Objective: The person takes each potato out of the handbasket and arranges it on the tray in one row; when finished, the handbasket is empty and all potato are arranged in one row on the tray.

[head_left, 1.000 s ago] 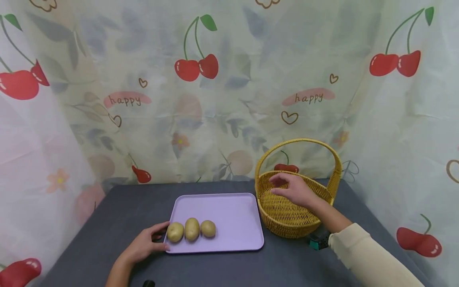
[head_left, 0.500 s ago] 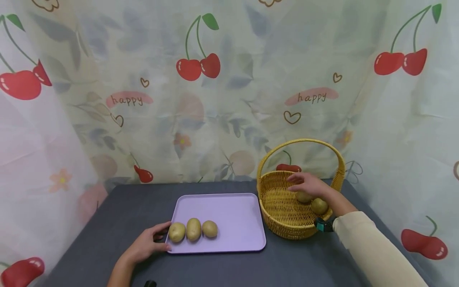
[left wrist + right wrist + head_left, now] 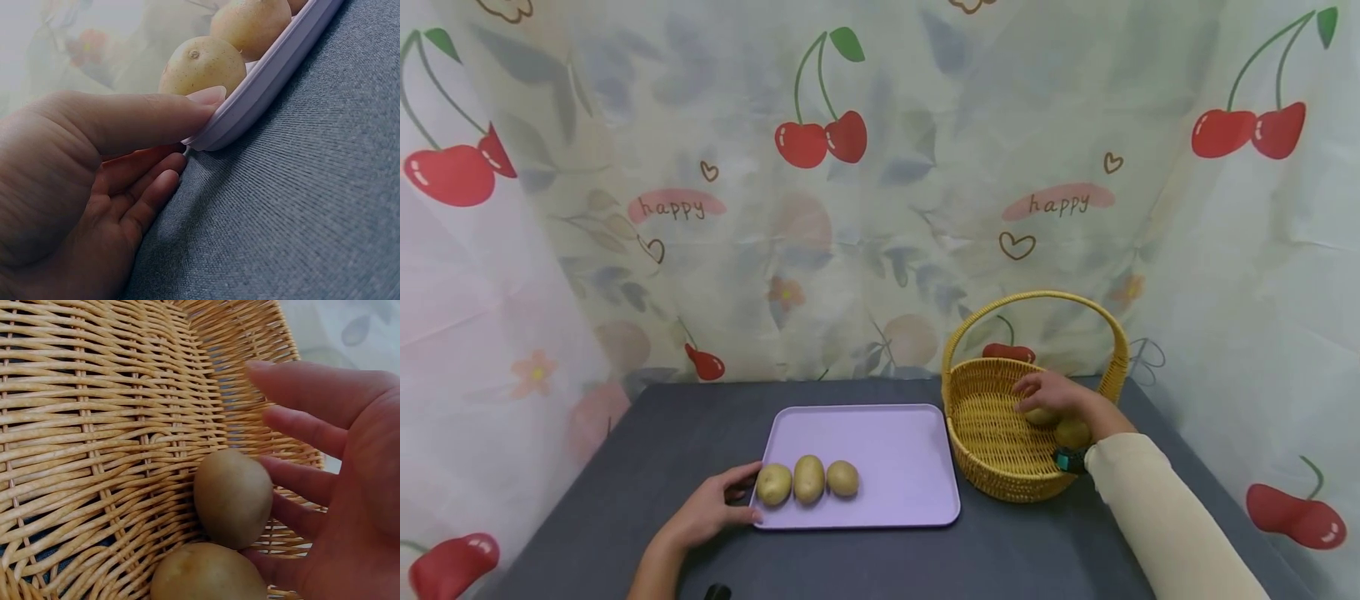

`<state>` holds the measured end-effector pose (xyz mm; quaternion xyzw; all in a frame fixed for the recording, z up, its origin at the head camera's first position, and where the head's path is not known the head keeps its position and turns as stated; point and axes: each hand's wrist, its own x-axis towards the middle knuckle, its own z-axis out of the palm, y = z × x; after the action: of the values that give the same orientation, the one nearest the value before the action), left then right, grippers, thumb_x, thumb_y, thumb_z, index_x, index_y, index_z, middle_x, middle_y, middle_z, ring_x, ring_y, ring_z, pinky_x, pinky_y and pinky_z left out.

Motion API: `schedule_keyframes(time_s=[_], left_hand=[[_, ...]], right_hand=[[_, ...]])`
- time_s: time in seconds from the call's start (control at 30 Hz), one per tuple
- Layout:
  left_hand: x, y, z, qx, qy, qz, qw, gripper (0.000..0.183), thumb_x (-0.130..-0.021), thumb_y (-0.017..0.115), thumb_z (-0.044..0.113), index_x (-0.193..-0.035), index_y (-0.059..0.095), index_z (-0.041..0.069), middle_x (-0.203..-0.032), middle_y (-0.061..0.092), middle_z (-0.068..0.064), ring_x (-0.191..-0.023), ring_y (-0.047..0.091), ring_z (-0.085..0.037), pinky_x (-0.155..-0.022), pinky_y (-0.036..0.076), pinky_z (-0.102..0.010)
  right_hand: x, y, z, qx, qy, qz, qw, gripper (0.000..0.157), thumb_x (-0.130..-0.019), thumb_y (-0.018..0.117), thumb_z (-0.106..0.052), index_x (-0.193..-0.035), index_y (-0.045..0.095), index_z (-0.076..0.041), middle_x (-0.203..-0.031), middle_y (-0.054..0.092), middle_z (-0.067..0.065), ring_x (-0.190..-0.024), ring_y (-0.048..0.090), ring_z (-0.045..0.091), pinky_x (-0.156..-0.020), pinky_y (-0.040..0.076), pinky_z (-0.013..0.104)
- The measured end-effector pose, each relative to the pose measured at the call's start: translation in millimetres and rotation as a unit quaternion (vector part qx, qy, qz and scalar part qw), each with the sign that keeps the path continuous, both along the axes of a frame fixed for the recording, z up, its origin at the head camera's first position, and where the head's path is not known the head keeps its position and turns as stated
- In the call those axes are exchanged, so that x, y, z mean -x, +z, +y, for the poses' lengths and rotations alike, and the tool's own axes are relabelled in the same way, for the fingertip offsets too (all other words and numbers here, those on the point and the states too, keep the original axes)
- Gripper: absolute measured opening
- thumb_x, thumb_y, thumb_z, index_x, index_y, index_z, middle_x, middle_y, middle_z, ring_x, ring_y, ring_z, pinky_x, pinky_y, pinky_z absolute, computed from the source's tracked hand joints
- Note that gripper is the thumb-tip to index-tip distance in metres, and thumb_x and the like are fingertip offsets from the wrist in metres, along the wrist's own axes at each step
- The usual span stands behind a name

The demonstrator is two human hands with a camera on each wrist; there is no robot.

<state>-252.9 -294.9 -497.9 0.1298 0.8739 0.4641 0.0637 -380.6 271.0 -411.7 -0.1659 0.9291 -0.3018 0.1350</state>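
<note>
Head view first: nearest us is the left hand [image 3: 711,506] at the near left corner of the lilac tray [image 3: 895,467], thumb over the rim and other fingers bent by the edge, a light hold probably meant to steady it. Three potatoes [image 3: 808,480] line the tray's left front, leaving us lilac surface behind and rightward. The dark table [image 3: 850,567] gives room in front, but the tray's right edge sits just beside the wicker basket [image 3: 1000,485], so sliding that way looks tight. Inside, two more potatoes [image 3: 232,497] lie by the wall; over them the right hand [image 3: 1054,396] has fingers spread, apparently pinching nothing, though we cannot tell whether it touches them. Farthest, we see a cherry-print curtain [image 3: 880,208].
</note>
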Motion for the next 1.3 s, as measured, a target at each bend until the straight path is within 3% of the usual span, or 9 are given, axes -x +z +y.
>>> schedule_keyframes(time_s=[0.2, 0.43, 0.63, 0.8, 1.03, 1.3], left_hand=[[-0.4, 1.6, 1.0, 0.002, -0.001, 0.002, 1.0000, 0.076, -0.076, 0.083, 0.017, -0.140, 0.048, -0.004, -0.138, 0.049, -0.025, -0.117, 0.054, -0.036, -0.097, 0.042, -0.052], [0.4, 3.3, 1.6, 0.009, -0.001, 0.005, 0.9999, 0.077, -0.075, 0.084, 0.018, -0.139, 0.048, -0.005, -0.138, 0.049, -0.025, -0.117, 0.053, -0.037, -0.097, 0.042, -0.053], [0.3, 4.5, 1.3, 0.016, 0.003, 0.000, 0.9999, 0.077, -0.076, 0.084, 0.021, -0.140, 0.048, -0.003, -0.139, 0.049, -0.024, -0.117, 0.054, -0.035, -0.097, 0.042, -0.052], [-0.6, 4.7, 0.6, 0.007, -0.003, 0.004, 1.0000, 0.077, -0.076, 0.083, 0.018, -0.140, 0.047, -0.005, -0.139, 0.049, -0.025, -0.119, 0.053, -0.037, -0.097, 0.042, -0.051], [1.3, 2.5, 0.0, 0.012, 0.003, -0.001, 0.9999, 0.077, -0.076, 0.083, 0.020, -0.140, 0.047, -0.003, -0.139, 0.049, -0.023, -0.118, 0.053, -0.036, -0.098, 0.042, -0.051], [1.6, 0.7, -0.2, 0.014, 0.003, -0.005, 0.9999, 0.077, -0.076, 0.083, 0.020, -0.140, 0.047, -0.003, -0.139, 0.049, -0.024, -0.118, 0.053, -0.036, -0.098, 0.042, -0.050]], right_hand=[[2.1, -6.5, 0.6, -0.032, 0.009, -0.018, 0.999, 0.049, -0.091, 0.067, -0.021, -0.131, 0.055, 0.004, -0.129, 0.052, 0.027, -0.118, 0.048, 0.043, -0.094, 0.042, 0.052], [3.1, -5.5, 0.5, -0.061, 0.010, -0.006, 0.998, 0.044, -0.088, 0.070, -0.018, -0.127, 0.061, 0.000, -0.131, 0.053, 0.024, -0.122, 0.046, 0.044, -0.098, 0.039, 0.054], [3.9, -3.5, -1.1, -0.073, 0.002, -0.011, 0.997, 0.045, -0.086, 0.073, -0.017, -0.127, 0.062, -0.003, -0.132, 0.053, 0.024, -0.112, 0.051, 0.035, -0.092, 0.042, 0.047], [2.3, 0.0, -4.0, -0.058, -0.002, -0.036, 0.998, 0.046, -0.086, 0.073, -0.014, -0.129, 0.061, -0.003, -0.128, 0.053, 0.022, -0.093, 0.053, 0.027, -0.075, 0.047, 0.039], [-1.1, 3.4, -9.5, -0.038, 0.006, -0.093, 0.995, 0.045, -0.087, 0.070, -0.009, -0.130, 0.059, -0.003, -0.122, 0.051, 0.020, -0.092, 0.052, 0.029, -0.073, 0.052, 0.043], [-1.9, 0.1, -13.6, -0.020, 0.000, -0.099, 0.995, 0.046, -0.082, 0.073, -0.003, -0.125, 0.059, -0.002, -0.118, 0.050, 0.018, -0.087, 0.052, 0.028, -0.067, 0.053, 0.043]])
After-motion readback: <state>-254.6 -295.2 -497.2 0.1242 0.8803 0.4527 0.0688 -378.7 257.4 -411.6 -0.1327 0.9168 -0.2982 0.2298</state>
